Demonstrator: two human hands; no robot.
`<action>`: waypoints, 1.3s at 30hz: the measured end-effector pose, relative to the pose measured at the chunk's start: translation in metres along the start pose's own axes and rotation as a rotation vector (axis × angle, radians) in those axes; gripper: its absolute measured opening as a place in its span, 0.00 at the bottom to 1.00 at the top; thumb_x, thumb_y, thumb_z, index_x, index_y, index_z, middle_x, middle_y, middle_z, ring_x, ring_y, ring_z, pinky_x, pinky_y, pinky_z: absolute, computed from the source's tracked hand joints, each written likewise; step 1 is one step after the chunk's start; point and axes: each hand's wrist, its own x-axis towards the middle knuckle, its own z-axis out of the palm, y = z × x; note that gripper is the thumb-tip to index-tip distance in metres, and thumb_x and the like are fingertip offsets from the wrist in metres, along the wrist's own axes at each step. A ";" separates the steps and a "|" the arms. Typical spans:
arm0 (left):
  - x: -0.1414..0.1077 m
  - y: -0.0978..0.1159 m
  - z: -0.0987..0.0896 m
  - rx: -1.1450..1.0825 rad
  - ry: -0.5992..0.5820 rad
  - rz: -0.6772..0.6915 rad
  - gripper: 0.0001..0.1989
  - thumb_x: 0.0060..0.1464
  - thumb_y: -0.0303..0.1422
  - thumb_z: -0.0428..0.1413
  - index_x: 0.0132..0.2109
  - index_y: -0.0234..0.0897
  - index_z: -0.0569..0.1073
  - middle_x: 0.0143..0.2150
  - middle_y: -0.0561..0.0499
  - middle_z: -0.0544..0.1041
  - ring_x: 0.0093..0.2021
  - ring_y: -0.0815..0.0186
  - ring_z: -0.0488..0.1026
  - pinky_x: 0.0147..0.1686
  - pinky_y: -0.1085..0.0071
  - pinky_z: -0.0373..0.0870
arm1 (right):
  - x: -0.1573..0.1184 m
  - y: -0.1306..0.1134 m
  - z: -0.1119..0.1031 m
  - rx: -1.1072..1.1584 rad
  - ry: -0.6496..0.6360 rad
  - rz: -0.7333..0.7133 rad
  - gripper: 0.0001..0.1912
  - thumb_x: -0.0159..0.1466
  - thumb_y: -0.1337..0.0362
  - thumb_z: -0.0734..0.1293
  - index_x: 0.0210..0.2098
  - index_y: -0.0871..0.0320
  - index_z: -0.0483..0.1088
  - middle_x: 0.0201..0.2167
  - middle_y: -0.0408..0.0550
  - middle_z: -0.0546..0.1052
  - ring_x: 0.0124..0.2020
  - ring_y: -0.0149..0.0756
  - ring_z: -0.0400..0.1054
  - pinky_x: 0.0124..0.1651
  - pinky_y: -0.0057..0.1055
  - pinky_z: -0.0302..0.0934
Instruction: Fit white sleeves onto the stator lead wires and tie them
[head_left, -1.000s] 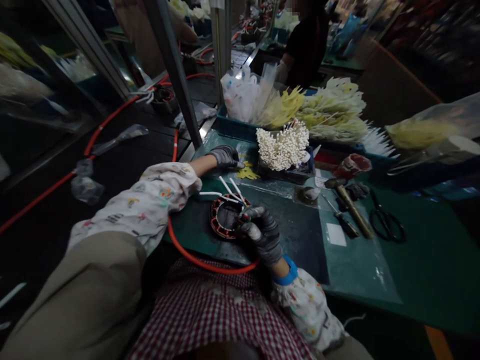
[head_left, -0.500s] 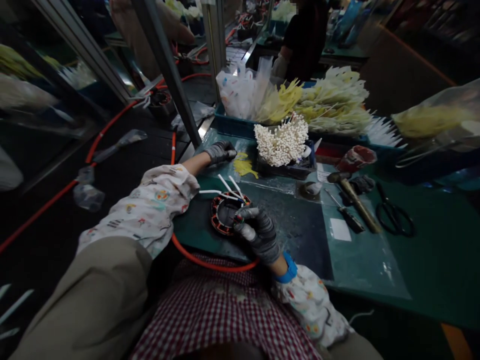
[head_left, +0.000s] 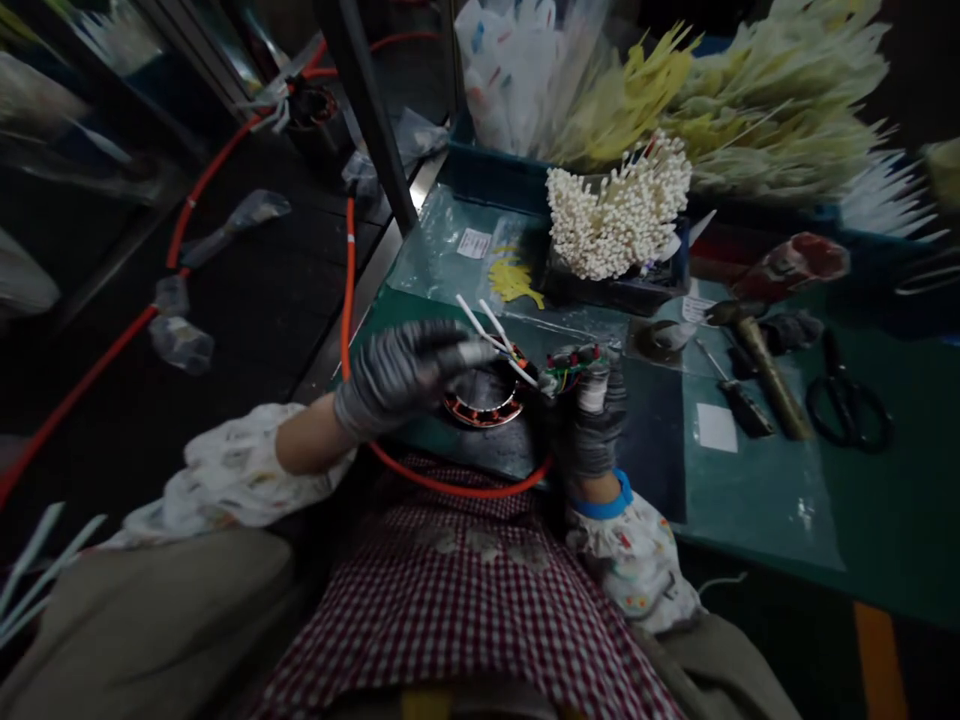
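Note:
A ring-shaped motor stator (head_left: 484, 412) with copper windings lies on the dark mat in front of me. White sleeved leads (head_left: 480, 320) rise from its far side. My left hand (head_left: 409, 375), in a grey striped glove, reaches over the ring's left side, fingers stretched towards the leads. Motion blurs its fingertips, so contact with the leads is unclear. To the right of the ring, my gloved right hand (head_left: 596, 420) grips a small green circuit board (head_left: 570, 368) with thin coloured wires. Part of the board is hidden by the fingers.
Yellow pieces (head_left: 516, 281) lie beyond the ring. A box of white-tipped sticks (head_left: 619, 215) stands behind, before blue bins (head_left: 495, 180) of sleeves. At right are a hammer (head_left: 772, 380), a screwdriver (head_left: 739, 395) and scissors (head_left: 847, 405). An orange hose (head_left: 465, 490) loops along the table's front edge.
My left hand has come back from the yellow pieces to the ring. My right hand has moved off the ring to the right, and the green board now shows in it. The view has tilted down.

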 end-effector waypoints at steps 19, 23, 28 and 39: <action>-0.038 -0.028 0.030 0.471 -0.076 0.491 0.14 0.78 0.31 0.55 0.54 0.50 0.85 0.49 0.51 0.86 0.51 0.60 0.80 0.66 0.53 0.73 | -0.011 -0.011 0.002 0.119 -0.021 0.022 0.15 0.79 0.43 0.68 0.45 0.47 0.70 0.37 0.41 0.80 0.31 0.36 0.77 0.35 0.35 0.77; -0.051 -0.022 0.056 0.489 0.024 0.426 0.11 0.77 0.34 0.58 0.56 0.50 0.86 0.50 0.49 0.86 0.49 0.57 0.80 0.54 0.58 0.75 | -0.021 -0.017 -0.002 0.087 -0.252 0.048 0.12 0.75 0.49 0.75 0.44 0.48 0.75 0.34 0.39 0.82 0.28 0.35 0.76 0.31 0.32 0.75; -0.062 -0.009 0.081 0.439 0.103 0.277 0.14 0.80 0.38 0.53 0.54 0.46 0.84 0.52 0.48 0.87 0.51 0.57 0.82 0.53 0.58 0.79 | -0.006 -0.034 -0.012 -0.159 -0.463 0.030 0.07 0.72 0.55 0.78 0.42 0.50 0.81 0.36 0.42 0.85 0.36 0.39 0.80 0.42 0.37 0.76; -0.090 -0.004 0.064 -0.107 0.462 -0.380 0.13 0.72 0.46 0.63 0.51 0.42 0.77 0.53 0.44 0.80 0.54 0.53 0.80 0.59 0.51 0.83 | 0.034 -0.073 0.001 -0.621 -1.034 -0.128 0.14 0.76 0.61 0.73 0.59 0.55 0.83 0.54 0.54 0.89 0.55 0.48 0.84 0.63 0.44 0.77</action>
